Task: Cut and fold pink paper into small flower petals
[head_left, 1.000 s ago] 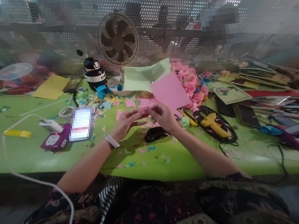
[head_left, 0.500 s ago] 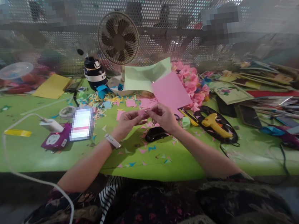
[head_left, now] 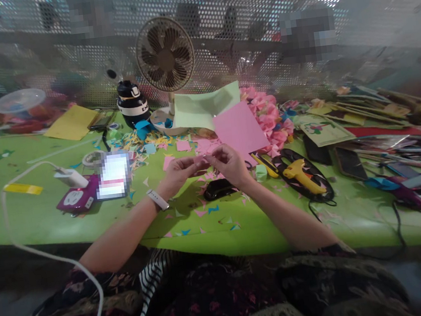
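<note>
Over the middle of the table, my left hand (head_left: 179,175) and my right hand (head_left: 231,165) meet at the fingertips. Both are pinched on a small pink paper piece (head_left: 203,159), mostly covered by the fingers. A black stapler-like object (head_left: 217,189) lies just below my hands, partly behind the right wrist. A large pink paper sheet (head_left: 240,128) leans behind my right hand, in front of a light green sheet (head_left: 205,109). Small pink paper squares (head_left: 183,145) lie beyond my left hand. To the right of my right hand is a yellow cutter (head_left: 265,165).
A yellow glue gun (head_left: 303,175) rests on a black oval stand at right. Pink paper flowers (head_left: 266,113) are heaped behind. A lit phone (head_left: 112,175), a purple power strip (head_left: 76,197) and a white cable (head_left: 46,255) are at left; a fan (head_left: 165,54) and black bottle (head_left: 132,106) stand behind.
The view has shifted very slightly. Both hands stay together at the same place, with only tiny finger movement on the pink paper piece.
</note>
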Available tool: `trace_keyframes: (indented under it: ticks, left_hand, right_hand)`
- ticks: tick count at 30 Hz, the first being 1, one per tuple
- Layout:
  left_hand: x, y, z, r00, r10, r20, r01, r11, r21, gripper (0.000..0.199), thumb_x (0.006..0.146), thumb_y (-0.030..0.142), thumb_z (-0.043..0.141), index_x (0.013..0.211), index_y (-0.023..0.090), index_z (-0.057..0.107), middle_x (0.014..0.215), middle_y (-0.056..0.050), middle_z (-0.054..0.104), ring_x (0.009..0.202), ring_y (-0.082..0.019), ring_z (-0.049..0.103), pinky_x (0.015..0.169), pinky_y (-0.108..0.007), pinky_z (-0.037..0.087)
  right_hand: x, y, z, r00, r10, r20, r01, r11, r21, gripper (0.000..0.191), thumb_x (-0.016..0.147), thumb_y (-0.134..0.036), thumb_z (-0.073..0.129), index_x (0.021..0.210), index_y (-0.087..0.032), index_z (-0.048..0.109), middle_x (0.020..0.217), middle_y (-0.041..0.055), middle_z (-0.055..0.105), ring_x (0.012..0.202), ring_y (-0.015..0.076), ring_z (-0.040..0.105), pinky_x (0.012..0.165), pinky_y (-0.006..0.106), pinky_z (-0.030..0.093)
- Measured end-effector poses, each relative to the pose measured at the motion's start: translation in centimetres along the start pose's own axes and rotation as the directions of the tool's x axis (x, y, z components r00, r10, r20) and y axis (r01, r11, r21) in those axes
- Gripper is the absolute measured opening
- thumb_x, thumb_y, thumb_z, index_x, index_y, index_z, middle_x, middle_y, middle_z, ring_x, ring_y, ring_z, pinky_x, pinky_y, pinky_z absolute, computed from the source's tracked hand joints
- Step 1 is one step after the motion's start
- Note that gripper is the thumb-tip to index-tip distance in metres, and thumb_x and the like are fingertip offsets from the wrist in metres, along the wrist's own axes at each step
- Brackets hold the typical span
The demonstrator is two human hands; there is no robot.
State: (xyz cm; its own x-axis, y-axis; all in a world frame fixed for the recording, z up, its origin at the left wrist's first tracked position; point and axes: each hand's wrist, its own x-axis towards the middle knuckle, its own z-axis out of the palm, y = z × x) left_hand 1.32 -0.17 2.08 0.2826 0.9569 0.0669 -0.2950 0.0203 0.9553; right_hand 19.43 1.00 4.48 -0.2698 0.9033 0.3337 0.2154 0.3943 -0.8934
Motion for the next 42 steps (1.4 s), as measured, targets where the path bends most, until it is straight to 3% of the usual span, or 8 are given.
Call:
trace_keyframes:
  ticks: [3,6,11,16,22,25,34,42]
  left_hand:
    - [0.0,0.0,0.1,1.0,-0.002,-0.01,0.002,1.0,-0.015,0.028,0.071,0.038,0.082,0.088,0.017,0.075,0.094,-0.008,0.078,0.094,-0.021,0.073,0.094,-0.039,0.055]
    - [0.0,0.1,0.2,1.0,0.01,-0.003,-0.01,1.0,-0.015,0.031,0.069,0.039,0.083,0.087,0.015,0.074,0.092,-0.008,0.077,0.093,-0.021,0.073,0.093,-0.038,0.055]
    - [-0.1,0.6,0.2,1.0,0.021,0.0,-0.021,0.999,-0.029,0.046,0.067,0.037,0.085,0.104,0.015,0.069,0.087,-0.005,0.077,0.082,-0.018,0.074,0.087,-0.036,0.057]
    - [-0.2,1.0,-0.2,0.996,0.032,-0.087,-0.029,0.999,0.032,0.051,0.068,0.032,0.085,0.111,0.014,0.064,0.08,-0.003,0.075,0.084,-0.018,0.073,0.08,-0.031,0.057]
    - [-0.1,1.3,-0.5,0.994,0.054,-0.091,-0.046,0.995,0.09,0.053,0.07,0.034,0.083,0.113,0.013,0.062,0.081,-0.004,0.075,0.082,-0.018,0.072,0.08,-0.032,0.055]
    - [-0.1,1.4,-0.4,0.994,0.058,-0.094,-0.047,0.993,0.112,0.052,0.069,0.034,0.084,0.111,0.013,0.061,0.081,-0.005,0.075,0.079,-0.017,0.071,0.08,-0.032,0.055]
    - [0.3,1.1,-0.7,0.995,0.019,-0.098,-0.012,0.997,0.074,0.049,0.069,0.03,0.084,0.109,0.013,0.061,0.081,-0.006,0.075,0.078,-0.017,0.072,0.084,-0.035,0.056]
    - [0.6,1.1,-1.1,0.992,0.006,-0.127,0.001,0.999,0.054,0.048,0.071,0.027,0.082,0.111,0.012,0.06,0.082,-0.005,0.075,0.078,-0.017,0.073,0.085,-0.036,0.055]
  right_hand:
    - [0.1,0.2,-0.2,0.999,0.033,-0.02,-0.033,0.999,-0.002,0.047,0.08,-0.065,0.065,0.082,-0.022,0.048,0.061,-0.0049,0.052,0.049,0.0096,0.048,0.044,0.023,0.038]
    - [0.2,0.3,-0.3,0.997,0.051,0.05,-0.049,0.998,-0.036,0.049,0.083,-0.069,0.058,0.077,-0.022,0.045,0.058,-0.0055,0.047,0.048,0.0094,0.045,0.043,0.023,0.037]
    - [0.3,0.6,-0.1,0.996,0.006,0.09,0.001,0.996,-0.087,0.049,0.084,-0.071,0.054,0.074,-0.023,0.046,0.057,-0.0052,0.045,0.046,0.0096,0.041,0.044,0.025,0.035]
    - [0.7,0.3,-0.4,0.998,-0.036,0.059,0.04,0.997,-0.065,0.05,0.081,-0.069,0.059,0.069,-0.024,0.043,0.052,-0.0071,0.037,0.046,0.0093,0.036,0.043,0.024,0.03]
    - [0.5,-0.8,-0.9,0.955,0.158,0.25,-0.188,0.977,0.101,0.045,0.074,-0.06,0.071,0.068,-0.02,0.051,0.052,-0.0045,0.055,0.043,0.0082,0.05,0.043,0.021,0.041]
    - [0.4,-0.9,-0.8,0.939,0.208,0.273,-0.257,0.953,0.158,0.041,0.07,-0.054,0.076,0.068,-0.017,0.057,0.056,-0.0014,0.062,0.044,0.0081,0.055,0.043,0.02,0.045]
    - [0.6,-0.9,-1.3,0.922,0.253,0.294,-0.306,0.94,0.15,0.03,0.072,-0.038,0.077,0.063,-0.016,0.057,0.058,0.002,0.068,0.041,0.0069,0.057,0.037,0.015,0.04]
    - [1.1,-0.3,-1.9,0.914,0.244,0.324,-0.321,0.923,0.21,0.021,0.07,-0.032,0.073,0.071,-0.013,0.064,0.054,-0.0008,0.067,0.037,0.0064,0.056,0.035,0.014,0.039]
